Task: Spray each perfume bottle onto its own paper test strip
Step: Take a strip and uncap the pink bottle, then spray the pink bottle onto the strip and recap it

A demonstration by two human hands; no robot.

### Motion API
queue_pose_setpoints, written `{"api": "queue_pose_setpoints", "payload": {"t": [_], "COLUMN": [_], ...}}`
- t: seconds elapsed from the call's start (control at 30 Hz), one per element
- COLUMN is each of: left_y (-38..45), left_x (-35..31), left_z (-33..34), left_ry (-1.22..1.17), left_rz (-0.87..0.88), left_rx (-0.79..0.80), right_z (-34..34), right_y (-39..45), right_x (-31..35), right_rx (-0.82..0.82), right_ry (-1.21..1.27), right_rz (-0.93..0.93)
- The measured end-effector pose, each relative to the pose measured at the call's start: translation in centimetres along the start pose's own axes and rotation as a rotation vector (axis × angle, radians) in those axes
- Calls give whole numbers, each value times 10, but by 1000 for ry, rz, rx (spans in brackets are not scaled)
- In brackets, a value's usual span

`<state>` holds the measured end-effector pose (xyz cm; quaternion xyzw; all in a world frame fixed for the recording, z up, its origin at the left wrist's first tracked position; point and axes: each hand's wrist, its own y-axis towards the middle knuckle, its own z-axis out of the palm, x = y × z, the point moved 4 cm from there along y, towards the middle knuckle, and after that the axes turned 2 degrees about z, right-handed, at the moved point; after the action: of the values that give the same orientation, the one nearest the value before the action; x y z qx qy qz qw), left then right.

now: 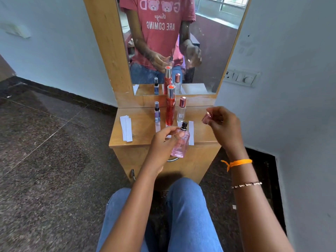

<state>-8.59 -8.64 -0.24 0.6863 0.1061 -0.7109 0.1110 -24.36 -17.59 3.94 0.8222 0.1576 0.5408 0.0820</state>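
My left hand (163,140) grips a pink square perfume bottle (180,145) with its black nozzle bare, held over the front edge of the wooden dresser top (140,131). My right hand (222,124) pinches the bottle's pink cap (207,118) off to the right. Behind stand a small blue spray bottle (157,111), a tall red bottle (170,108) and a clear bottle with a pink cap (181,111). White paper strips lie in front of the bottles; one strip (191,132) shows just right of the pink bottle.
A stack of spare white strips (126,130) lies at the left of the dresser top. A mirror (181,42) rises behind the bottles. A wall socket panel (240,78) is on the right wall. My knees in jeans are below, over a dark stone floor.
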Motion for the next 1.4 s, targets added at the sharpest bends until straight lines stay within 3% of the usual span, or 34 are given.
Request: {"api": "queue_pose_setpoints", "payload": {"t": [0.17,0.33,0.4,0.5,0.63,0.73,0.8,0.9,0.97,1.23,1.4], "left_y": [0,2,3,8,16,19,25,33,37,58,57], "left_x": [4,5,3,0,-9,-12,-10,-7,-6,10,16], "left_z": [2,3,5,9,19,26,29,32,39,56,55], "left_ry": [3,8,7,31,76,123,302,823,981,1302,1234], "left_rz": [-5,-12,-4,12,66,72,136,288,361,227,244], "left_rx": [-16,-13,-14,-15,6,45,41,-67,-88,11,-50], "right_z": [19,23,19,12,33,38,33,23,17,7,9], "right_y": [0,-4,-10,-30,-59,-62,-59,-58,-57,-52,-51], "right_x": [-50,-69,-59,-30,-8,-12,-16,-25,-29,-38,-39], "right_rx": [-66,-68,-142,-179,213,166,90,18,-8,29,66], "right_ry": [-270,-333,-341,-91,282,263,235,192,168,141,162], "right_rz": [5,11,-33,-98,-7,15,17,23,29,49,70]}}
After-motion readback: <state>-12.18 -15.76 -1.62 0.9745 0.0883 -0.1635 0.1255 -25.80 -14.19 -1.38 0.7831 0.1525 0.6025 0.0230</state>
